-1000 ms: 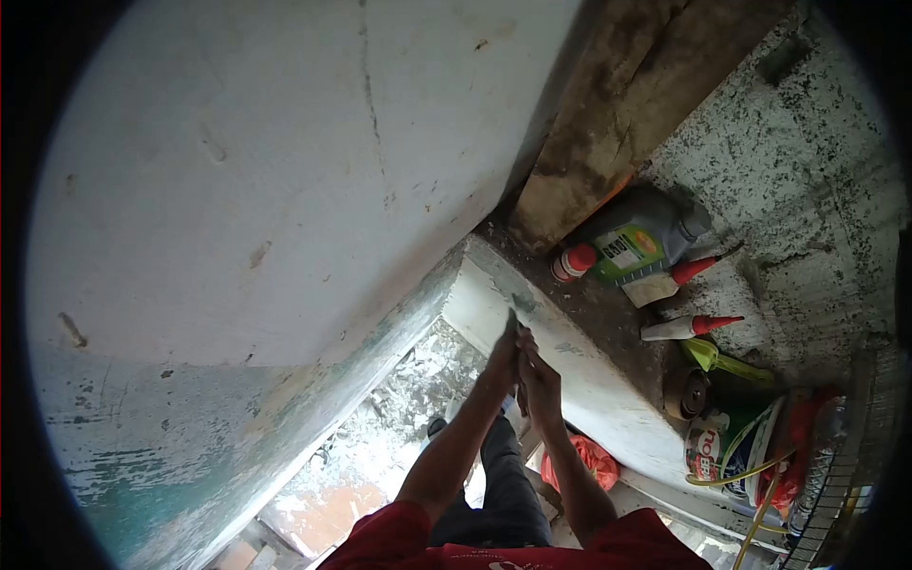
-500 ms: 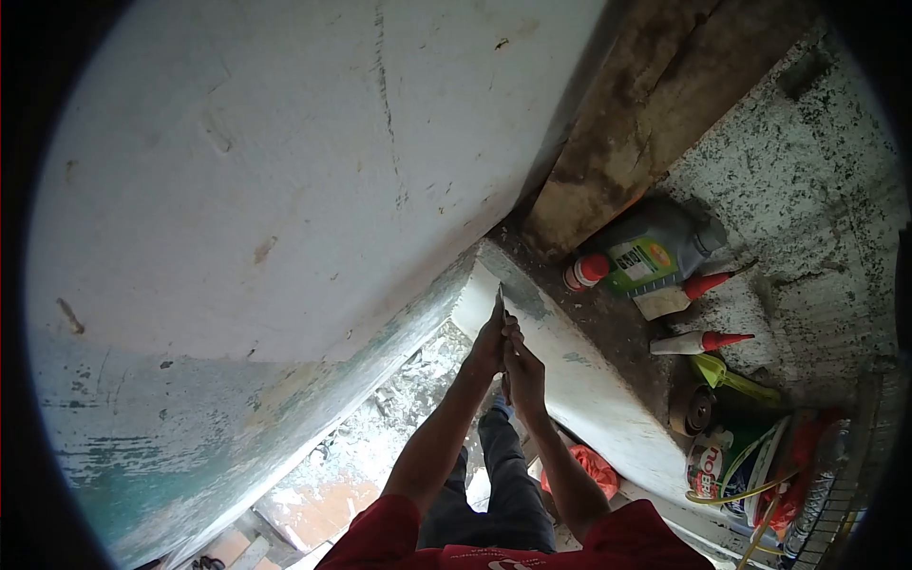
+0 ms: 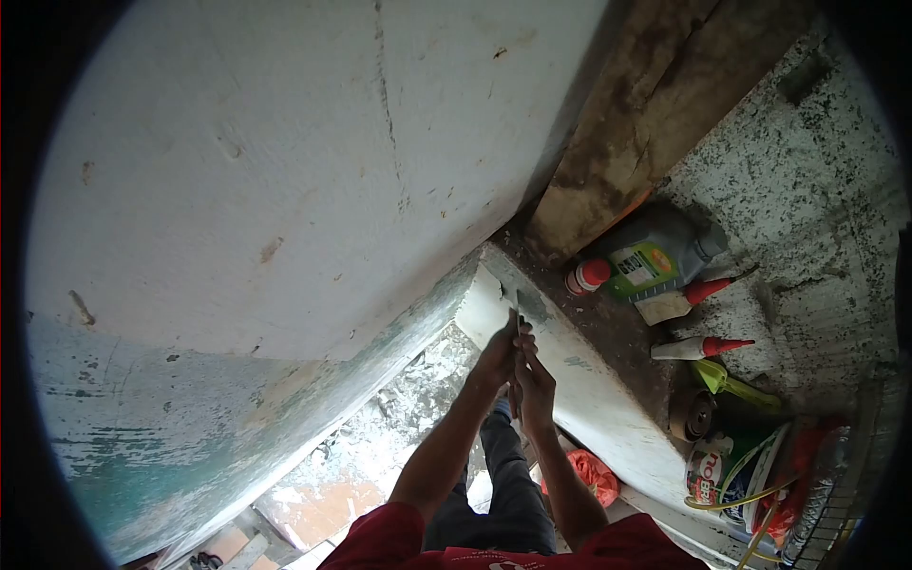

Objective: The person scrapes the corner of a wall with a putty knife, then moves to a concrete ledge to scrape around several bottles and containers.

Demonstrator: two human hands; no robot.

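My left hand [image 3: 499,355] and my right hand [image 3: 537,388] are both closed, one close beside the other, round a slim scraper [image 3: 518,306]. Its thin blade points up and away from me, with the tip at the painted side of the low wall [image 3: 598,385]. Part of the handle shows below my fingers; the rest is hidden in my grip. Near the blade tip, a grey bare patch [image 3: 534,306] and a ragged edge of white paint [image 3: 498,285] mark the wall's end.
On the ledge lie a grey bottle [image 3: 655,252], a small red-capped container [image 3: 589,276], red-nozzled tubes [image 3: 679,349], a brown roll [image 3: 693,411] and a paint bucket [image 3: 711,470]. The large wall [image 3: 247,190] slants along the left. A red plastic bag [image 3: 593,477] is low beside my legs.
Both hands have shifted slightly right and toward me with the scraper. The blade has left the ragged paint edge, which now shows uncovered.
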